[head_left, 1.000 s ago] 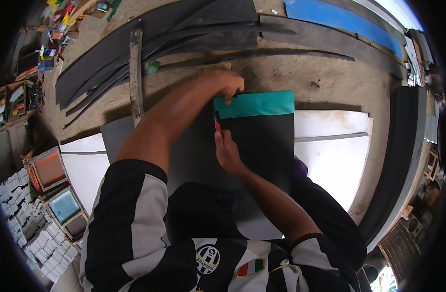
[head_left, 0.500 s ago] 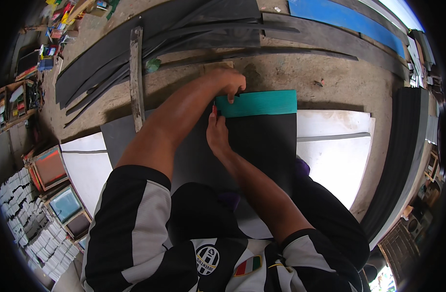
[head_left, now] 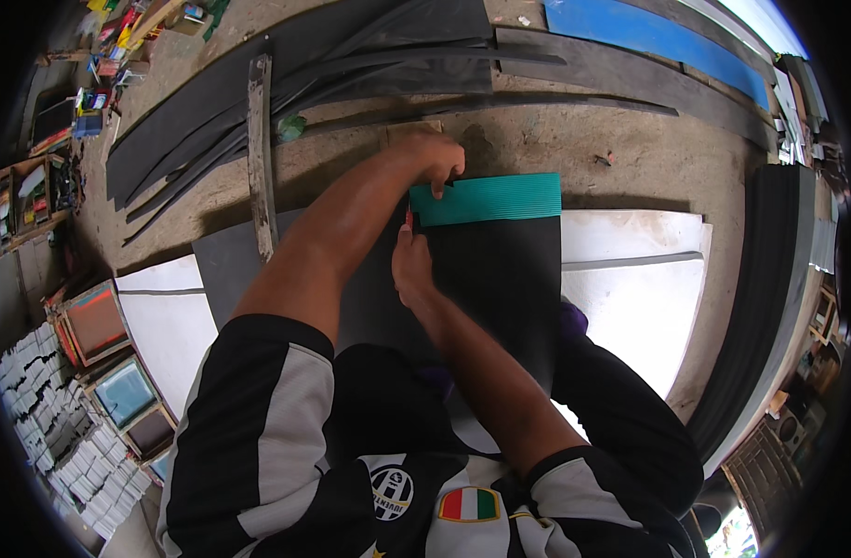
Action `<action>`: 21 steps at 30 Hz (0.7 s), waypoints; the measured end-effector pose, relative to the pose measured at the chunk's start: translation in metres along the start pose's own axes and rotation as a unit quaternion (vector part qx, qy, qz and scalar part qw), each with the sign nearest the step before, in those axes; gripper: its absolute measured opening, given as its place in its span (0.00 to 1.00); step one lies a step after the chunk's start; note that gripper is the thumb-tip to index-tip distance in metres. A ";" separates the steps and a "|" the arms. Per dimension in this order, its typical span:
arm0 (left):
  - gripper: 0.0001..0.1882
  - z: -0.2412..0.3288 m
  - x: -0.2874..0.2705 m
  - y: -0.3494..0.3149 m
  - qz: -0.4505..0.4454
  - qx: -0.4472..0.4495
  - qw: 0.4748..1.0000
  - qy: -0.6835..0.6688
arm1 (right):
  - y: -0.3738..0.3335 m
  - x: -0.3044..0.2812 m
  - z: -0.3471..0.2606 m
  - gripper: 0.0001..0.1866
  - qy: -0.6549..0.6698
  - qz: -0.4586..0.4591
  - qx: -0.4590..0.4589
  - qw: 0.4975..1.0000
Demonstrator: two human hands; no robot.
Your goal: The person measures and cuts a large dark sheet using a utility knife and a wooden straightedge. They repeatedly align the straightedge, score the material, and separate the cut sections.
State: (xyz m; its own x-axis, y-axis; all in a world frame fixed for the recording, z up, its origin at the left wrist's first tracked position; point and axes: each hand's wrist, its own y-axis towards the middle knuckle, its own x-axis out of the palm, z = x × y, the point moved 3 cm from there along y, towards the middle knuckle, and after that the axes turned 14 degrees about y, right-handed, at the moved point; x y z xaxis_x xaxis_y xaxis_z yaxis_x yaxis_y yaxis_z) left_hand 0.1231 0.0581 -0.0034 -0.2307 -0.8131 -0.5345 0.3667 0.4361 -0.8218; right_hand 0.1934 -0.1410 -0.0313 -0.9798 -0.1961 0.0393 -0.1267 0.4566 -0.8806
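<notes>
A green ribbed strip (head_left: 500, 199) lies along the far edge of a black sheet (head_left: 490, 279). Reaching over it, my left hand (head_left: 433, 155) has its fingers curled at the strip's far edge near the left end, and one digit points down onto the green surface. My right hand (head_left: 411, 263) is closed on a thin red tool (head_left: 409, 219), held upright by the strip's left end. Most of the tool is covered by my fingers, so its exact kind cannot be made out.
White boards (head_left: 634, 270) extend beneath the black sheet. A wooden bar (head_left: 260, 153) stands left of my left forearm. Farther off lie long black strips (head_left: 407, 60) and a blue panel (head_left: 653, 42). Black lengths (head_left: 755, 288) are stacked at right, screen frames (head_left: 123, 386) at left.
My right hand has shifted slightly nearer to me along the strip's left end, with the red tool in it. The left hand stays at the strip; the whole view has moved a little.
</notes>
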 end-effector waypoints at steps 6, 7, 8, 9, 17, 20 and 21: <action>0.39 -0.002 -0.002 -0.003 0.017 0.003 1.000 -0.019 | -0.034 -0.023 0.009 0.25 -0.015 -0.034 -0.061 0.997; 0.37 -0.003 0.003 -0.008 0.046 -0.001 0.998 -0.052 | -0.050 -0.036 0.011 0.24 -0.044 -0.035 -0.063 0.996; 0.36 -0.004 0.007 -0.014 0.075 -0.004 0.994 -0.082 | -0.053 -0.054 0.024 0.21 -0.046 -0.002 -0.094 0.995; 0.35 -0.006 0.016 -0.021 0.123 0.008 0.988 -0.096 | -0.051 -0.070 0.034 0.18 -0.046 0.028 -0.124 0.991; 0.25 0.073 0.152 -0.079 0.492 -0.068 0.868 -0.004 | -0.038 -0.188 -0.066 0.44 -0.360 -0.014 -0.422 0.832; 0.27 0.084 0.169 -0.060 0.445 -0.088 0.891 -0.010 | -0.041 -0.217 -0.050 0.53 -0.478 -0.024 -0.376 0.794; 0.28 0.089 0.169 -0.055 0.442 -0.065 0.894 -0.020 | -0.045 -0.228 -0.038 0.55 -0.516 -0.012 -0.369 0.773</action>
State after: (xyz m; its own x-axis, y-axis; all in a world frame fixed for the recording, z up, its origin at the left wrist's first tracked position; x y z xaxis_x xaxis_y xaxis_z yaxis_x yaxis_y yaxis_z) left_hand 0.1438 -0.1376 -0.0310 0.1305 -0.1405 -0.9814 0.2819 0.9543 -0.0991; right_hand 0.4166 -0.0836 0.0175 -0.3786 -0.6256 -0.6821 -0.5700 0.7382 -0.3607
